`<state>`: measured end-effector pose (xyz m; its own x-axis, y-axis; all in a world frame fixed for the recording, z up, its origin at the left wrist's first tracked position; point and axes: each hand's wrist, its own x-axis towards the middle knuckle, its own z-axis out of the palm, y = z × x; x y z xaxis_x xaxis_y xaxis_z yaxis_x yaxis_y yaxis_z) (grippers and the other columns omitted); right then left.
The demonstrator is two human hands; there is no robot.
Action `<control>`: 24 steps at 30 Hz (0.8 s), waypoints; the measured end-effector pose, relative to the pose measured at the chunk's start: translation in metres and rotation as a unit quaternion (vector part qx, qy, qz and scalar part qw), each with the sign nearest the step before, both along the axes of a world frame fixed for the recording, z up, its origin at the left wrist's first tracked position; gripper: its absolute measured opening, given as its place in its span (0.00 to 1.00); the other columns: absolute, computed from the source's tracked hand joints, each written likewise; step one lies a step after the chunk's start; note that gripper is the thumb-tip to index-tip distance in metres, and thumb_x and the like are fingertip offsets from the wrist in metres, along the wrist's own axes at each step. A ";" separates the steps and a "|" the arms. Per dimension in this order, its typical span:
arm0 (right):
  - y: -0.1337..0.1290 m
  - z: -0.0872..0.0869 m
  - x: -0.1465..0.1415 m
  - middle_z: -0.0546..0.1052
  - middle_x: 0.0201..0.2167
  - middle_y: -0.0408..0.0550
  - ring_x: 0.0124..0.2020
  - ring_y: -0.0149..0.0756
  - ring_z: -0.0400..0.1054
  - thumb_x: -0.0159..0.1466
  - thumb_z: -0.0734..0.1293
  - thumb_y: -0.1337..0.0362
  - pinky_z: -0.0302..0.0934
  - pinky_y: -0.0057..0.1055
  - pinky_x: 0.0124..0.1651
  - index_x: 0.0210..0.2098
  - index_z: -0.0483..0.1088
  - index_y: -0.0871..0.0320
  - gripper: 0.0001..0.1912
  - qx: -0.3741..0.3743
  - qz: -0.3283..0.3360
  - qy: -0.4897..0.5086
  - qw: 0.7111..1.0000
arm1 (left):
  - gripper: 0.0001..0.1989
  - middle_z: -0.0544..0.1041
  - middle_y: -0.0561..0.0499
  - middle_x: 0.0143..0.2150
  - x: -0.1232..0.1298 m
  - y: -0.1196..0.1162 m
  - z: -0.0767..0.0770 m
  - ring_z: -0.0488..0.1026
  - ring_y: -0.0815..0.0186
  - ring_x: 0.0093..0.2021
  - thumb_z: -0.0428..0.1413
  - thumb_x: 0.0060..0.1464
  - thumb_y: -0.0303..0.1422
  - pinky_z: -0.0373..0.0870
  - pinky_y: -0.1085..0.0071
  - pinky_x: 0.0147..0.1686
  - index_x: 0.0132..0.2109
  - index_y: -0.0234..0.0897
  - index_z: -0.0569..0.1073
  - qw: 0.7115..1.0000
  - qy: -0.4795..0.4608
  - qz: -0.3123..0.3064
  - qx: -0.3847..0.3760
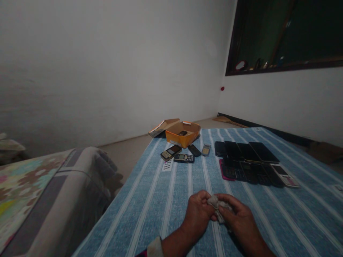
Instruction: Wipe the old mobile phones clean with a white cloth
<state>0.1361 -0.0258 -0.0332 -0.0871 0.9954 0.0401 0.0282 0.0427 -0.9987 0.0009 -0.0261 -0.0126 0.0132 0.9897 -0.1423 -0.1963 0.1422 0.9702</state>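
Observation:
A crumpled pale cloth (pixel 213 201) is bunched between my two hands, low over the striped blue tablecloth (pixel 150 210). My left hand (pixel 197 211) is closed, its fingers curled against the cloth's left side. On the other side, my right hand (pixel 239 215) pinches the cloth between thumb and fingers. Whether something small is inside the cloth is hidden. Beyond the hands lie a dark blue keypad phone (pixel 184 158), a brown phone (pixel 171 152), a black phone (pixel 194 150) and a silver phone (pixel 206 150).
To the right, several phones (pixel 248 173) lie side by side in two rows. An orange box (pixel 179 139) with a phone (pixel 182 133) inside stands at the far left, its lid (pixel 163 127) behind it. A cloth-covered bed (pixel 66 192) is at the left.

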 end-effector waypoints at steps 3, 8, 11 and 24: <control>0.002 -0.001 0.001 0.80 0.43 0.52 0.41 0.46 0.74 0.53 0.72 0.57 0.67 0.37 0.44 0.51 0.75 0.56 0.26 -0.017 -0.031 -0.003 0.999 | 0.06 0.73 0.56 0.18 -0.001 -0.001 0.000 0.70 0.71 0.19 0.59 0.38 0.29 0.66 0.77 0.20 0.24 0.35 0.68 1.000 0.002 -0.015 0.011; 0.005 0.001 0.003 0.80 0.39 0.51 0.40 0.44 0.73 0.54 0.69 0.57 0.66 0.35 0.44 0.41 0.80 0.57 0.17 0.009 0.019 -0.027 0.999 | 0.07 0.73 0.55 0.19 -0.002 -0.001 -0.005 0.70 0.72 0.20 0.61 0.40 0.31 0.66 0.77 0.22 0.24 0.34 0.70 1.000 -0.011 -0.020 0.021; 0.006 0.003 0.004 0.79 0.35 0.50 0.37 0.43 0.73 0.54 0.68 0.59 0.66 0.33 0.42 0.37 0.80 0.57 0.14 0.024 0.009 -0.028 0.999 | 0.07 0.73 0.55 0.19 -0.002 -0.001 -0.005 0.70 0.72 0.21 0.62 0.38 0.30 0.64 0.77 0.23 0.25 0.33 0.71 1.000 -0.017 -0.024 0.007; 0.002 0.002 0.006 0.77 0.35 0.49 0.36 0.39 0.72 0.59 0.65 0.61 0.67 0.30 0.38 0.35 0.79 0.54 0.10 0.076 0.019 -0.049 0.996 | 0.13 0.76 0.51 0.20 -0.006 0.001 -0.009 0.73 0.69 0.21 0.66 0.37 0.36 0.67 0.75 0.23 0.26 0.32 0.72 0.999 -0.018 -0.038 -0.016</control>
